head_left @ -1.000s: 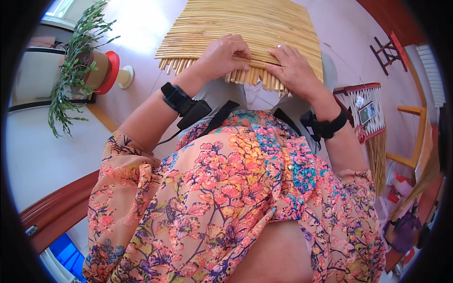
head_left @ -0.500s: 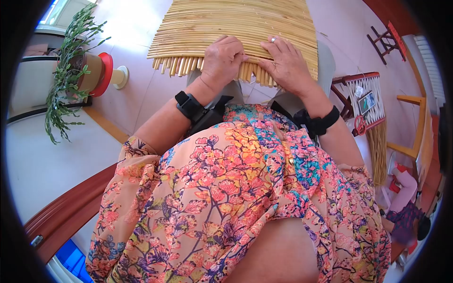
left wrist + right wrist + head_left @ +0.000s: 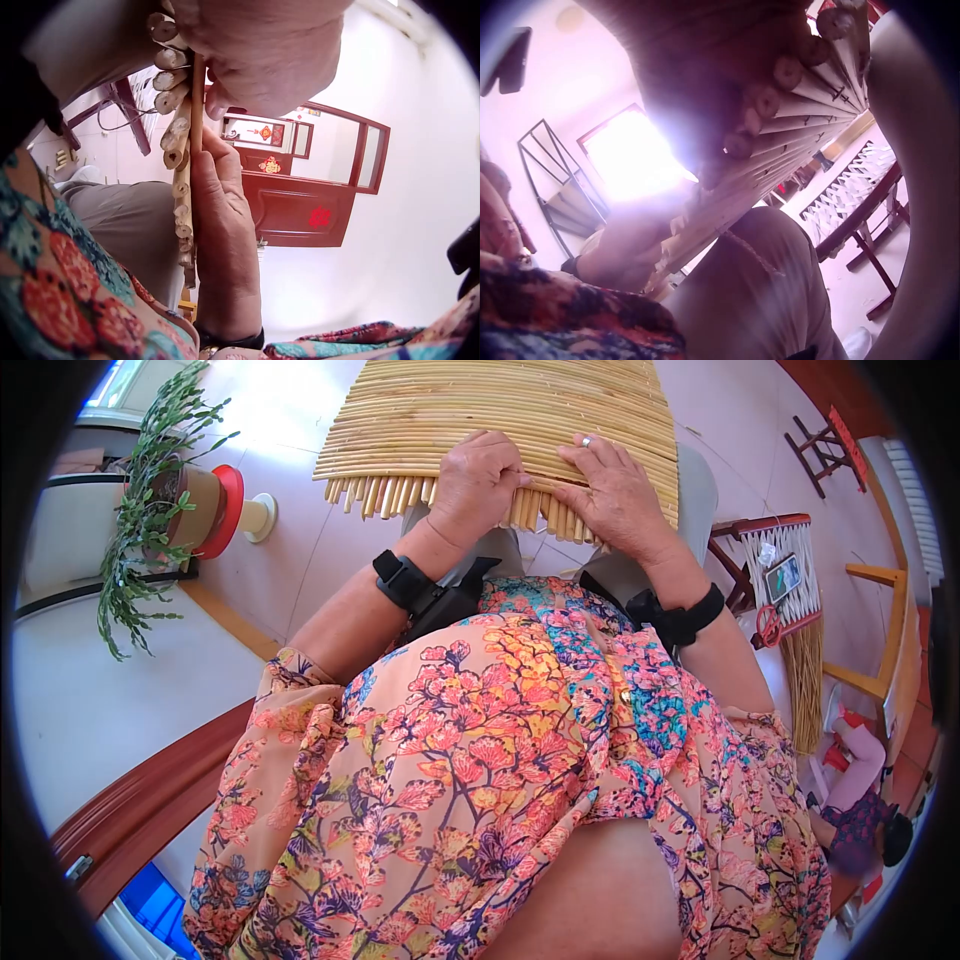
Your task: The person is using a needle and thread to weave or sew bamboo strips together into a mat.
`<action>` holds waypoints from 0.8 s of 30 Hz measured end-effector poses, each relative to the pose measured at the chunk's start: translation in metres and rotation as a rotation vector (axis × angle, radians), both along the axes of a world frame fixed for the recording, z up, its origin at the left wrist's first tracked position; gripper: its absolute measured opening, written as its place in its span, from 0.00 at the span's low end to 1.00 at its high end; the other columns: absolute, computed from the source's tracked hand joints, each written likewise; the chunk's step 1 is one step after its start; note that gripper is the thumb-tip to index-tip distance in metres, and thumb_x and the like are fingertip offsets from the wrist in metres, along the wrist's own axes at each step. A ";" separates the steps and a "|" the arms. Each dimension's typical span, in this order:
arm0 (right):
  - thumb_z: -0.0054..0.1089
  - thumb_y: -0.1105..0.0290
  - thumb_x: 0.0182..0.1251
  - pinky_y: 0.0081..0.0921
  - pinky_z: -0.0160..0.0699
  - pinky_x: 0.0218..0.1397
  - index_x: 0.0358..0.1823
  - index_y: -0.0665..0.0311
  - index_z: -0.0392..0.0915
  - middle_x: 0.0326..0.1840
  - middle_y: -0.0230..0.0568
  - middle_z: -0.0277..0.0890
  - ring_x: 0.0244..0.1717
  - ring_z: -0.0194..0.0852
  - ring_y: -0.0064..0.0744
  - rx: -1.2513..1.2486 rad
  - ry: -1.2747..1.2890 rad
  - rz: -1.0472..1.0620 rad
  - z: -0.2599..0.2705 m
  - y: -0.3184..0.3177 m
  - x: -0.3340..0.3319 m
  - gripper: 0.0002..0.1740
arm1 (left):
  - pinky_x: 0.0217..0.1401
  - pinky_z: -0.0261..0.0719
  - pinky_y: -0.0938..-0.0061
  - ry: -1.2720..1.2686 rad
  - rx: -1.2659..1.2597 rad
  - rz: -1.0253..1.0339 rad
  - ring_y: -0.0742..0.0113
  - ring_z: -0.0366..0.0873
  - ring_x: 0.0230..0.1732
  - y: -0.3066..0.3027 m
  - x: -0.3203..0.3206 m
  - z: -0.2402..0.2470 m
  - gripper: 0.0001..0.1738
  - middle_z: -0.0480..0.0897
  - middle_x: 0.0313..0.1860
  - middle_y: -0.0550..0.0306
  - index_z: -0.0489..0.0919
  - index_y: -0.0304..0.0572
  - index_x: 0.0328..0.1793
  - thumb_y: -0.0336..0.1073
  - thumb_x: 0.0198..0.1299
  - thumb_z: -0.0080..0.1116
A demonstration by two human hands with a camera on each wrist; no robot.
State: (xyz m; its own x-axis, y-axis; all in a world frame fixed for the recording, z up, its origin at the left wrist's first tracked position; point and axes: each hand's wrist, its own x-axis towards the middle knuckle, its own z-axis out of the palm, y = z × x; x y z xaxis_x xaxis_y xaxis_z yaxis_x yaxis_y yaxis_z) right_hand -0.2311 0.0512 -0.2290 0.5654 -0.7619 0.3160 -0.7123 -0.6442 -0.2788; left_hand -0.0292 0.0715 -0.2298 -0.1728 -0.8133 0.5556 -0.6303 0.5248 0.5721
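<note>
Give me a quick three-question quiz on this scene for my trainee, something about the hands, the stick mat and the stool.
1. True or false: the left hand and the right hand both touch the stick mat.
2. What lies on the corded stool near the red-handled scissors? A) a cup; B) a phone; C) a book.
3. Which hand wears a ring?

Key: 1 True; 2 B; 3 the right.

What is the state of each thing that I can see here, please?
Left hand, curled, pinching the mat's edge
Right hand, pinching the same edge
Stalk mat, spread over the knees, stalk ends uneven
Corded stool, unfolded
Phone, lying on the stool
Red-handled scissors, blades cannot be judged
Potted plant, green, trailing
</note>
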 end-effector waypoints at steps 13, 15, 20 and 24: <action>0.61 0.52 0.58 0.39 0.61 0.66 0.57 0.57 0.73 0.61 0.44 0.69 0.64 0.63 0.45 -0.027 0.026 0.005 -0.012 0.003 -0.007 0.28 | 0.40 0.76 0.75 0.186 0.039 -0.001 0.68 0.78 0.35 -0.019 0.018 0.041 0.03 0.81 0.30 0.59 0.80 0.41 0.31 0.24 0.51 0.61; 0.60 0.52 0.58 0.40 0.60 0.68 0.57 0.58 0.73 0.62 0.45 0.68 0.65 0.62 0.46 -0.069 -0.001 0.020 -0.011 0.004 -0.007 0.28 | 0.42 0.77 0.77 0.372 0.149 0.075 0.72 0.78 0.37 -0.030 0.043 0.050 0.05 0.83 0.33 0.60 0.82 0.41 0.35 0.23 0.55 0.58; 0.59 0.52 0.60 0.40 0.59 0.68 0.58 0.58 0.72 0.62 0.46 0.68 0.66 0.61 0.47 -0.002 -0.014 0.012 -0.006 0.002 -0.008 0.28 | 0.46 0.75 0.77 0.066 0.292 -0.108 0.74 0.75 0.40 -0.022 0.061 0.012 0.07 0.82 0.41 0.64 0.82 0.41 0.43 0.28 0.57 0.60; 0.58 0.51 0.61 0.39 0.58 0.69 0.59 0.58 0.72 0.63 0.45 0.68 0.67 0.60 0.46 -0.047 0.013 0.017 -0.008 0.004 -0.007 0.28 | 0.45 0.76 0.70 -0.200 0.221 -0.250 0.61 0.77 0.40 -0.004 0.030 0.011 0.15 0.80 0.36 0.58 0.81 0.41 0.40 0.33 0.44 0.69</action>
State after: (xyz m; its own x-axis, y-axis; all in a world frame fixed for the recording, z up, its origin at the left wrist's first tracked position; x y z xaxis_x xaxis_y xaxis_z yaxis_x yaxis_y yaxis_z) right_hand -0.2385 0.0553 -0.2373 0.5828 -0.7365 0.3435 -0.7044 -0.6686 -0.2384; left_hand 0.0009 0.0679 -0.2187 -0.4684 -0.8286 0.3065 -0.6090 0.5541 0.5675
